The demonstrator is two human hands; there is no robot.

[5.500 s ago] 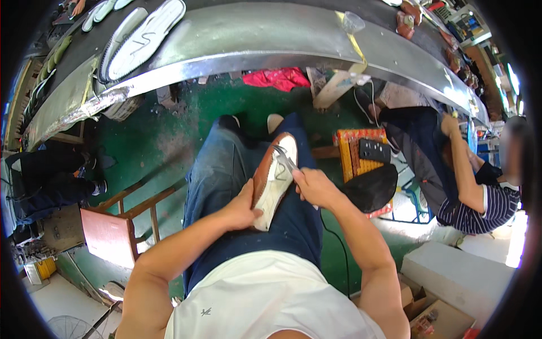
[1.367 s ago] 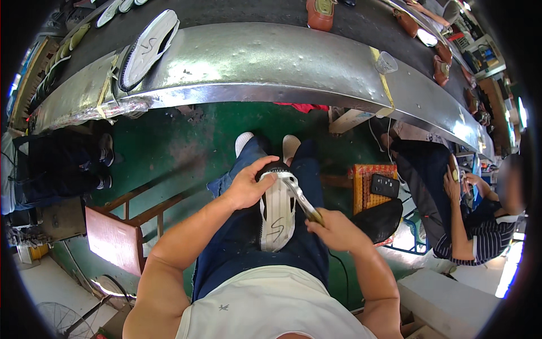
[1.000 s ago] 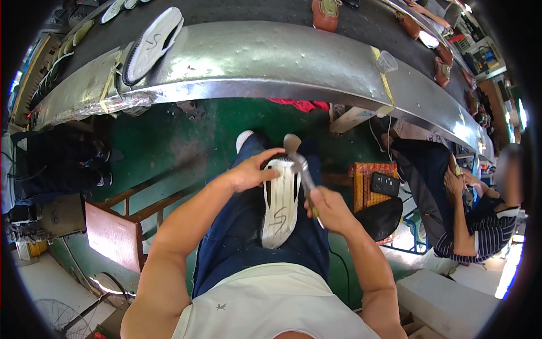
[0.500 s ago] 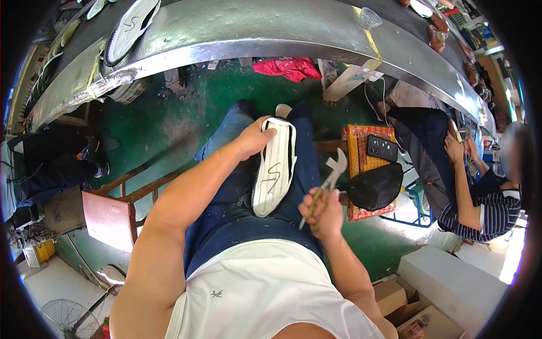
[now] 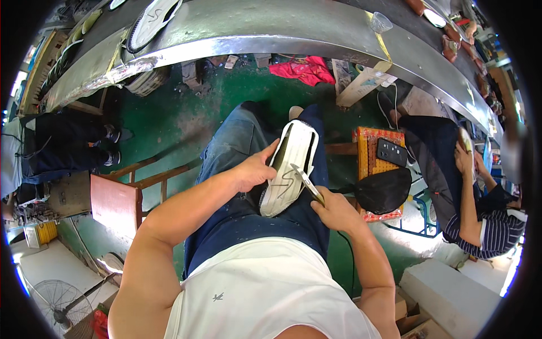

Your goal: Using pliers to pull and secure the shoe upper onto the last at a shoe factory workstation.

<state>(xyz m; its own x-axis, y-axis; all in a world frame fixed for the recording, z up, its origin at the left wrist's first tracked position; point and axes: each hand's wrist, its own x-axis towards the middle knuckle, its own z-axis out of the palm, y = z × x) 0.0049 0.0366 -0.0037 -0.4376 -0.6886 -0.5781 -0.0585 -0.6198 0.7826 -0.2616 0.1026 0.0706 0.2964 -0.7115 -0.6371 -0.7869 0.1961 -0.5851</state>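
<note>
A white unfinished shoe (image 5: 285, 192) with a black squiggle and a dark stitched edge lies lengthwise over my thighs. My left hand (image 5: 254, 170) grips its left edge, thumb on top and forefinger stretched along the side; the other fingers are partly hidden. In my right hand (image 5: 336, 212), closed round the handles, is a pair of metal lasting pincers (image 5: 307, 185). Their head points up and left, over the shoe's right side near the squiggle. Whether the jaws touch the shoe, I cannot tell.
Ahead stands a metal-edged bench (image 5: 248, 44) with a similar white shoe (image 5: 151, 24) and a clear cup (image 5: 380, 22). A wooden stool (image 5: 116, 198) is on my left. To my right, a woven seat (image 5: 370, 141) bears a phone (image 5: 391, 151) and black pouch (image 5: 384, 189); a co-worker (image 5: 480, 226) sits beyond.
The pincers have swung from the shoe's right to over it. My left hand has slid from the shoe's far end to its left edge. The view has shifted slightly.
</note>
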